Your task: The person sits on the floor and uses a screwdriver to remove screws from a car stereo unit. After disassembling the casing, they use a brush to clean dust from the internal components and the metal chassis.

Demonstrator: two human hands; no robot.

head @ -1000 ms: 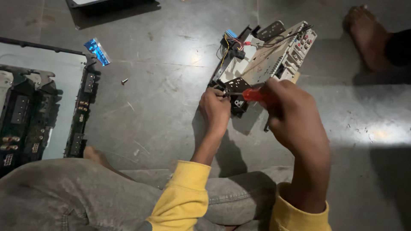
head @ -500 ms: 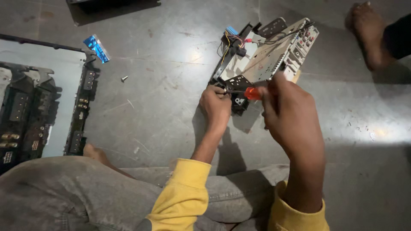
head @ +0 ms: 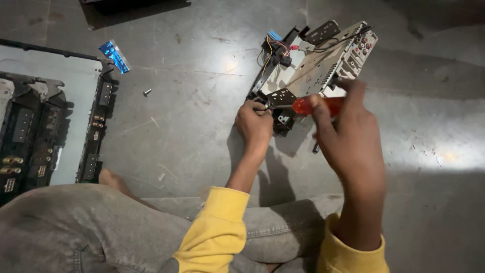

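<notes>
The left hand (head: 255,126) sits just below the middle of the frame, its fingers curled in and pinching the near edge of the stripped metal chassis (head: 313,71), where a small black bracket (head: 282,119) hangs off the corner. It is closed on that edge rather than spread flat. The right hand (head: 351,146) is right of centre and nearer the camera, somewhat blurred; its fingers are clenched around the red handle of a screwdriver (head: 316,105), which lies crosswise with its handle end pointing toward the left hand. The screwdriver's shaft and tip are hidden behind the right hand, so where the tip meets anything cannot be told.

The chassis lies on the grey floor (head: 202,111) in the upper centre-right of the frame, tilted so its long side runs up toward the right, directly above both hands and touching the left one. A bundle of coloured wires with a blue connector (head: 274,36) shows at its upper left end, and a row of round sockets at its upper right end.

Well apart, at the left edge of the frame, lies a larger opened unit with black parts (head: 30,126). A blue foil wrapper (head: 114,55) lies just beside its upper right corner, and a single small screw (head: 147,92) rests on the floor near it. Yellow sleeves (head: 217,227) and grey trousers fill the bottom of the frame.
</notes>
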